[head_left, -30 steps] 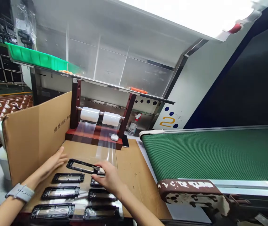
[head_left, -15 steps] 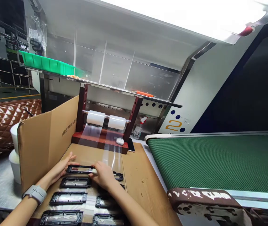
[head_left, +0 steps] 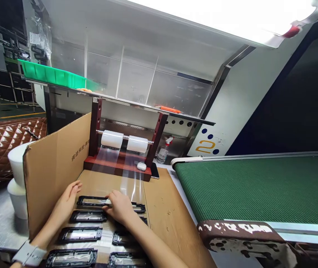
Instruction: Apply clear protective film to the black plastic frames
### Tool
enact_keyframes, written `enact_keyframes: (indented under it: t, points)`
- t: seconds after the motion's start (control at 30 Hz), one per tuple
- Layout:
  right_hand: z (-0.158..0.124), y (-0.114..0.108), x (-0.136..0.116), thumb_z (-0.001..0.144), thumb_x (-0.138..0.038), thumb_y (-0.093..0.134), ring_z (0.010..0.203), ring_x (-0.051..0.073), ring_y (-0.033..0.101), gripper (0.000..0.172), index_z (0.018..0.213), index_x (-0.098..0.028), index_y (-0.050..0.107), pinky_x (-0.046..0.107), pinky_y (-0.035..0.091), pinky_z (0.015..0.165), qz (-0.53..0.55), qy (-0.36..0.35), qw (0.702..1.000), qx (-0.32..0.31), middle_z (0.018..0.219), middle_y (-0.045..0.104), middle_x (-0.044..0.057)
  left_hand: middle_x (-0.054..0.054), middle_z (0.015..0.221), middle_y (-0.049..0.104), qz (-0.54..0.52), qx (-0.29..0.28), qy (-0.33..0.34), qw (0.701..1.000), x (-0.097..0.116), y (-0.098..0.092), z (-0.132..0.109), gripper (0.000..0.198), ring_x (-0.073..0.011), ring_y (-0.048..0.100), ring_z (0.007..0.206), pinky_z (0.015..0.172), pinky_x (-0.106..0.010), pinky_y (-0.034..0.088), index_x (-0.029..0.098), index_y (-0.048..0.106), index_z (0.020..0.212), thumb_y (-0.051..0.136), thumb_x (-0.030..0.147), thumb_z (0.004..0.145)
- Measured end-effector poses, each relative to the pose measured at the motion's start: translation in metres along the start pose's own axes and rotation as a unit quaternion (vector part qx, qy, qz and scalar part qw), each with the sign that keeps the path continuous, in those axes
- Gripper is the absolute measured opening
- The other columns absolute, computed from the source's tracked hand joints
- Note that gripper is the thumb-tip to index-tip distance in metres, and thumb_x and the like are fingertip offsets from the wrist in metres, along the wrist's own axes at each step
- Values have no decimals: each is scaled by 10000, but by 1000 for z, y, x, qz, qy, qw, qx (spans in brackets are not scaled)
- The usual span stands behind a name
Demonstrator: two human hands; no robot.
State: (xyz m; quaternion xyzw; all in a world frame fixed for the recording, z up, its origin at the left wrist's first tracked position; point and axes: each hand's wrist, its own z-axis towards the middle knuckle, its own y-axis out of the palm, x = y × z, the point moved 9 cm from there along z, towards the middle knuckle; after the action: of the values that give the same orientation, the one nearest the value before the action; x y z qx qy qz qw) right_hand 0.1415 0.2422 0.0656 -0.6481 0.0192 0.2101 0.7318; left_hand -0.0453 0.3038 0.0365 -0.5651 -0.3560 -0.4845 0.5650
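Observation:
My left hand, below a grey watch, is lifted beside the cardboard panel with its fingers apart and nothing in them. My right hand is at the right end of the farthest black frame, its fingers closed round a small whitish piece. Several more black rectangular frames lie in two columns on clear film strips over the cardboard sheet. The strips come from two white film rolls on a dark red stand.
An upright cardboard panel stands at left, beside white rolls and a brown quilted bag. A green conveyor belt runs at right. Above are a shelf with a green tray; a spray bottle stands behind.
My left hand has let go of the left end of the farthest frame and moved left, towards the cardboard panel. My right hand remains at that frame's right end.

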Motion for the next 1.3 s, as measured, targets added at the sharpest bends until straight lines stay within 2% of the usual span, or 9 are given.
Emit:
enact_keyframes:
  t: [0.17,0.33,0.47,0.63,0.8,0.9,1.03,1.2,1.3]
  points:
    - [-4,-13,3,748,-329,733,1032,265,634,416,1126,-198,618,372,498,872,80,14,996,30,1095,690,93,-118,1450,475,207,-117,140,961,11,38,-38,690,-316,349,1379,1153,-575,180,200,551,1313,441,675,824]
    - [-33,-63,35,889,-336,565,882,185,637,194,982,-187,646,295,485,808,194,45,973,119,950,696,54,-81,1499,344,343,-163,144,914,5,53,-47,636,-300,278,1401,1148,-578,164,189,422,1410,397,556,891]
    - [-91,-99,78,957,-488,385,740,154,574,395,929,-169,616,270,465,708,259,82,943,191,784,602,25,-67,1513,295,391,-179,146,891,-2,55,-44,674,-282,253,1410,1152,-557,168,165,336,1439,344,580,907]
    - [-162,-81,111,945,-630,191,569,136,469,596,878,-176,573,251,420,544,291,121,927,206,625,411,-25,-70,1499,318,415,-171,156,880,-16,52,-39,690,-293,289,1393,1141,-558,215,141,346,1431,339,570,892]
    - [-183,-62,120,924,-668,163,646,159,531,621,1077,-191,530,277,455,624,249,141,942,178,704,470,-3,-142,1457,378,415,-137,188,880,-13,58,-36,678,-378,345,1346,1077,-665,264,85,426,1394,274,530,906]
    - [-179,-72,116,951,-588,268,574,157,525,498,1180,-210,498,264,413,584,196,141,963,123,652,487,-26,-76,1479,372,396,-151,241,873,-1,79,-53,578,-335,313,1374,1083,-637,279,227,452,1397,285,529,933]
    - [-172,-85,91,937,-435,445,609,183,594,293,1125,-237,551,252,378,563,127,113,985,37,706,607,-3,35,1485,388,379,-215,299,849,16,111,-91,485,-288,283,1396,1094,-617,261,436,387,1396,408,537,922]
    - [-162,-71,33,927,-316,513,788,188,671,155,1031,-248,606,231,426,608,-13,-21,997,-75,921,711,14,16,1543,222,400,-319,265,817,22,128,-113,643,-315,171,1417,1094,-643,196,452,224,1445,458,624,871]
    - [-152,-64,12,956,-314,475,787,167,673,189,1077,-245,603,221,441,597,-74,-83,991,-76,915,715,4,13,1547,193,409,-334,249,812,22,127,-113,655,-320,139,1419,1100,-641,172,446,214,1447,454,634,867]
